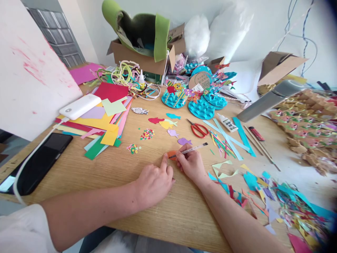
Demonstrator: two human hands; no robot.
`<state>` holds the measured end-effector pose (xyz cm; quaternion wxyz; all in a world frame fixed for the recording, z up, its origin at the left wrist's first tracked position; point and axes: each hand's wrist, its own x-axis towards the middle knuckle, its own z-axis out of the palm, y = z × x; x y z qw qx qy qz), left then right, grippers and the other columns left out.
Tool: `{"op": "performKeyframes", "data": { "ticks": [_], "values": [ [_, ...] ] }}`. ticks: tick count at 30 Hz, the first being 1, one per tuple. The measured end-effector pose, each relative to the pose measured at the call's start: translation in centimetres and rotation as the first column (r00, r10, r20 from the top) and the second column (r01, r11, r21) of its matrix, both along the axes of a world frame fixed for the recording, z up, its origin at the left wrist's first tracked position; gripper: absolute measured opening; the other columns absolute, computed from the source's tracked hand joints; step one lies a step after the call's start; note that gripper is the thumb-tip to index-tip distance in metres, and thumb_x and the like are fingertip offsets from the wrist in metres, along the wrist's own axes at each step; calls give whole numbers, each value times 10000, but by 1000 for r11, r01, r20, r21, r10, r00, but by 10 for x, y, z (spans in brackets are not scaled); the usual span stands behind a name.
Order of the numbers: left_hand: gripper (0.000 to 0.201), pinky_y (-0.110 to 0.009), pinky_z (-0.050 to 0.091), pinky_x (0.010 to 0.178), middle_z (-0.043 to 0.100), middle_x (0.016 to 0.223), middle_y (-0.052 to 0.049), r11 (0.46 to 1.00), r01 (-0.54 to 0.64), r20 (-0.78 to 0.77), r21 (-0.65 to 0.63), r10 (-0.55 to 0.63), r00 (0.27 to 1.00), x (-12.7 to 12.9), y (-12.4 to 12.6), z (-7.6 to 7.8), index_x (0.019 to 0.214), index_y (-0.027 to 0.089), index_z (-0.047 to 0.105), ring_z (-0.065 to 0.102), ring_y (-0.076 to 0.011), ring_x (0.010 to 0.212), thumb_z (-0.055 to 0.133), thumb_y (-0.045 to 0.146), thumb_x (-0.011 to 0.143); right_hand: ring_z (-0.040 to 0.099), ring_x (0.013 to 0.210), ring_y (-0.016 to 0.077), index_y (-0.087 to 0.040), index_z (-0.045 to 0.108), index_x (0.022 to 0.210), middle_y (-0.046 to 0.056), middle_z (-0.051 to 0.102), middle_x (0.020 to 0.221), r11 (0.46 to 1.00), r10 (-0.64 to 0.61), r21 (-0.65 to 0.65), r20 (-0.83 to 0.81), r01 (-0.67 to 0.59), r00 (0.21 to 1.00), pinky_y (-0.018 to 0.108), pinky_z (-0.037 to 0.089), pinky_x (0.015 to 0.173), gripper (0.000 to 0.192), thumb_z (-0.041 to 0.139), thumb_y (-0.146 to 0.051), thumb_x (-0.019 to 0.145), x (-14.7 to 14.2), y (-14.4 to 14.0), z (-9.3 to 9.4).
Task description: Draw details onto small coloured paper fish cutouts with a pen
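Right hand (191, 162) had its grip closed around a pen (190, 150), long axis running up-right, tip on the small orange paper fish (171, 155) lying on the desk (110, 168). Left hand (154, 182) held nothing, 1 fingertip pinning the fish's near edge.

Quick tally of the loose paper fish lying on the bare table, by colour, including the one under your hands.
Red fish: 1
Yellow fish: 1
Blue fish: 1
Purple fish: 2
Grey patterned fish: 1
Orange fish: 1
Total: 7
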<state>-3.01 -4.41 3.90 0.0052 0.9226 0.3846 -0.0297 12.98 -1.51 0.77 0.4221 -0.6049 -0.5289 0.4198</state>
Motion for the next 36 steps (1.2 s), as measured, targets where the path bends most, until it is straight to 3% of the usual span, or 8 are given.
{"op": "performKeyframes", "data": {
  "ticks": [6, 12, 18, 22, 36],
  "values": [
    [315, -361, 532, 537, 476, 1337, -298, 1000, 7, -1, -9, -7, 1000, 0, 0, 1, 1040, 75, 578, 689, -245, 640, 476, 348, 921, 403, 291, 90, -224, 450, 749, -75, 513, 448, 997, -77, 1, -58, 78, 995, 190, 298, 285, 170, 577, -328, 792, -1, 1, 2],
    [296, -353, 533, 570, 443, 1369, -294, 999, -19, -16, -29, 18, 1000, 0, 0, 3, 1043, 90, 553, 698, -252, 708, 472, 350, 926, 422, 293, 104, -226, 467, 755, -65, 525, 448, 997, -81, -22, -51, 79, 995, 203, 313, 282, 212, 599, -389, 786, 0, 2, -1],
    [502, -352, 539, 593, 446, 1368, -294, 1000, -18, 0, 23, 18, 1000, 0, -1, -1, 1299, 31, 479, 697, -255, 748, 455, 372, 932, 439, 302, 105, -226, 470, 765, -61, 538, 470, 998, -66, -9, -62, 66, 996, 202, 315, 284, 228, 593, -414, 803, 0, 2, -2],
    [550, -349, 536, 600, 436, 1376, -294, 999, -33, -7, 43, 33, 999, 0, -1, -3, 1351, 34, 450, 694, -252, 753, 458, 389, 930, 456, 313, 97, -218, 479, 772, -56, 543, 478, 999, -41, 10, -63, 42, 997, 190, 326, 307, 260, 590, -449, 816, 1, 2, -2],
    [510, -366, 540, 580, 450, 1375, -277, 1000, -20, -8, 18, 20, 1000, 0, -1, 0, 1303, 44, 508, 693, -259, 724, 461, 387, 928, 479, 331, 101, -216, 490, 795, -41, 578, 518, 1000, 0, 0, -70, 0, 998, 195, 352, 324, 298, 597, -493, 819, 1, 3, -2]
  ]
}}
